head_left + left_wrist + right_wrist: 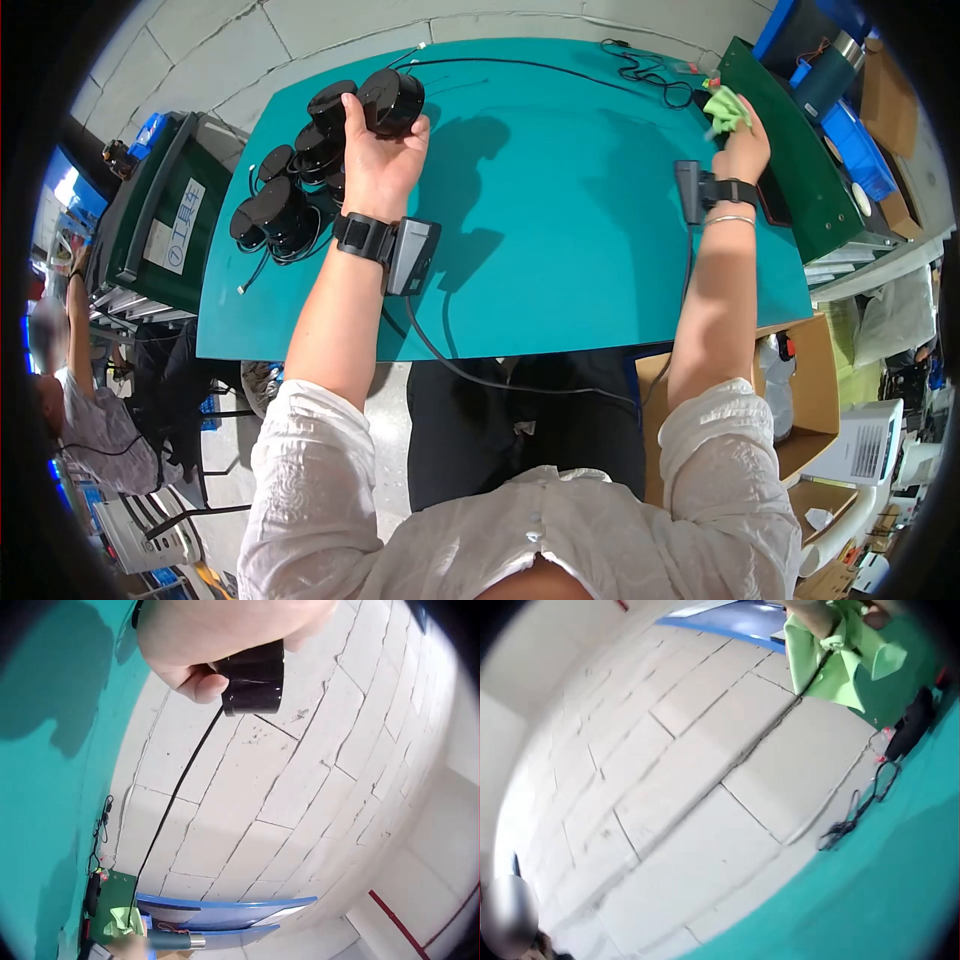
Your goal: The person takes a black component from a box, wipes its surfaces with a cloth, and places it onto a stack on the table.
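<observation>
My left hand [385, 165] grips a glossy black round device [392, 102], raised over the left part of the table; the left wrist view shows the device [255, 681] under the curled fingers. From it a thin black cable [176, 791] stretches to the right hand. At the table's right side my right hand [742, 155] pinches a light green cloth [725, 110]. In the right wrist view the cloth [840, 667] is bunched about the cable, with the fingers partly hidden behind it. Several similar black devices [280, 212] with cables stand at the left of the table.
The teal table [560, 250] meets a pale brick wall [340, 25]. A coiled black cable [650, 75] lies at the back right, beside a green cabinet [790, 150] with blue bins. An open cardboard box [815, 390] stands below right. Another person [100, 430] is at far left.
</observation>
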A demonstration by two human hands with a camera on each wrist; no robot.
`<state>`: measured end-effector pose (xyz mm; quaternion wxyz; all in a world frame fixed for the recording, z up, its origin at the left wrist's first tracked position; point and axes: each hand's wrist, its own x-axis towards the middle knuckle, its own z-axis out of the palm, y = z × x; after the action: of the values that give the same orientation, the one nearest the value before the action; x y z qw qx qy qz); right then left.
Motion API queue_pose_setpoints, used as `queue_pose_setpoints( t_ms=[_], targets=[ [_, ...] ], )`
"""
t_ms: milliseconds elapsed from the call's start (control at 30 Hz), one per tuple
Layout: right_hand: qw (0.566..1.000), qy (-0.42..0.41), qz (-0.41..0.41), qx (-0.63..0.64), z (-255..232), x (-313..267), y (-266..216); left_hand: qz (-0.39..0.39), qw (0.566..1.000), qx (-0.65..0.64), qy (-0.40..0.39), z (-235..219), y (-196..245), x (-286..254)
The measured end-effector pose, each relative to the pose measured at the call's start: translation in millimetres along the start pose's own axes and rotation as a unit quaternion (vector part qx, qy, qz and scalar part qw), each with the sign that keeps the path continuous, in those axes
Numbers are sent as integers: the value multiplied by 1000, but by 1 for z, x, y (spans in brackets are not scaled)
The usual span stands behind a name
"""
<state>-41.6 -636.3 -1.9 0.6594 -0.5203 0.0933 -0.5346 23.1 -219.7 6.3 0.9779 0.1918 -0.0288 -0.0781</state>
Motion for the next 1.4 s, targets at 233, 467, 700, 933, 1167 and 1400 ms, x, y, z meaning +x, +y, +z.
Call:
queue_pose_setpoints(
  t_ms=[233,467,700,933,1167,1400],
  targets=[
    [993,-88,-22,-78,5,0,-7,-57,990,-81,-100,4,-1,-4],
    [808,-366,113,-448,33,-35,3,-141,974,5,-178,13,-21,-12],
    [826,-534,-44,-175,89,-115,-47,-74,941,232,-237,22,-42,-29],
    [801,-546,-109,-220,95,-137,-47,-36,881,392,-263,27,-48,-40],
    [817,-552,-130,-103,95,-130,-38,2,847,419,-329,32,-42,-41],
    [815,-571,98,19,93,-132,-45,-15,820,467,-331,34,-27,-38]
  ],
)
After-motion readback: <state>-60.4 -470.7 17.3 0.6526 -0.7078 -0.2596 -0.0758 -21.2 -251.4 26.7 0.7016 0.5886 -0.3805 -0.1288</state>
